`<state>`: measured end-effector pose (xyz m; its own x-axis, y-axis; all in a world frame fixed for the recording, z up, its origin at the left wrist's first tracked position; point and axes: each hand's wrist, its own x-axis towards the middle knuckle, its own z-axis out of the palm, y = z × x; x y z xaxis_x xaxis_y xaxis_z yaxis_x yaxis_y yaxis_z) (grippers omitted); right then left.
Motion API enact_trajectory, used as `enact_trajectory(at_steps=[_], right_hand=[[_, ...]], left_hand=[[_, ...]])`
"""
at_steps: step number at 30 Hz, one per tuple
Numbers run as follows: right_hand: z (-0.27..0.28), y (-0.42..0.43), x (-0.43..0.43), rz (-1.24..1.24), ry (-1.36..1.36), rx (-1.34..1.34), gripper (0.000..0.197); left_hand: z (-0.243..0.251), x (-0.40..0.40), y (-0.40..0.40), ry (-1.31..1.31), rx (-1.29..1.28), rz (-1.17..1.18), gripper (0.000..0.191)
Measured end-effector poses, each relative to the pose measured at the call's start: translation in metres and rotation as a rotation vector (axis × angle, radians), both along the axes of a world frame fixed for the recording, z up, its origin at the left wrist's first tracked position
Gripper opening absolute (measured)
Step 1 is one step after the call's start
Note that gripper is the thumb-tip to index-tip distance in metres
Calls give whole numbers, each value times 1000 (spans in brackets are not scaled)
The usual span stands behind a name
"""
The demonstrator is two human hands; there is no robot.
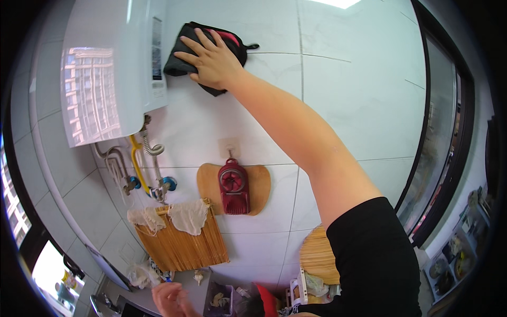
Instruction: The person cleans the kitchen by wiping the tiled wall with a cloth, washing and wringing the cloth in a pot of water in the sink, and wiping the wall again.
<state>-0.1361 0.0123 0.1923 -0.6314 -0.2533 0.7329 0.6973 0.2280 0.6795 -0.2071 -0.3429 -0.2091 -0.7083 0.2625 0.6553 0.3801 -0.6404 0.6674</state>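
High on the white tiled wall, my right hand (212, 59) lies with spread fingers on a folded black cloth (178, 65) and holds it flat against the tiles. The cloth shows a pink-red patch (227, 37) and a small hanging loop at its right end. Its left edge is close beside a white wall-mounted water heater (107, 71). My left hand (172, 299) is low in the view, above the counter, blurred and with bent fingers. Whether anything is in it cannot be made out.
A yellow pipe (138, 166) and metal hoses run below the heater. A wooden board (259, 190) and a dark red slicer (233, 186) hang from a hook. Pale cloths (189, 218) drape over a bamboo mat (182, 247). A faucet (95, 305) stands lower left; a dark-framed door (431, 138) is at right.
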Motion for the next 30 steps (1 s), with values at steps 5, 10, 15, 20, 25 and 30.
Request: enact_trajectory(at_steps=[5,10,15,20,25,30], right_hand=[[72,3,94,-49,178,32,61],[99,-42,245,-82,448,-201,67],[94,-28,407,-104,735,-143,67],[81,20,569,-99,688,145,61],[30,22,627,-114,756,135,63],[-26,14,703,-139,759,116,63]], left_hand=[[-1,20,31,457,-153,153,10],[-14,64,37,449,-273,156,8],[-23,123,44,252,-556,45,17],[-22,184,75,411,-483,12,12],[0,260,91,460,-371,-106,14],[-12,282,93,545,-379,-149,17]])
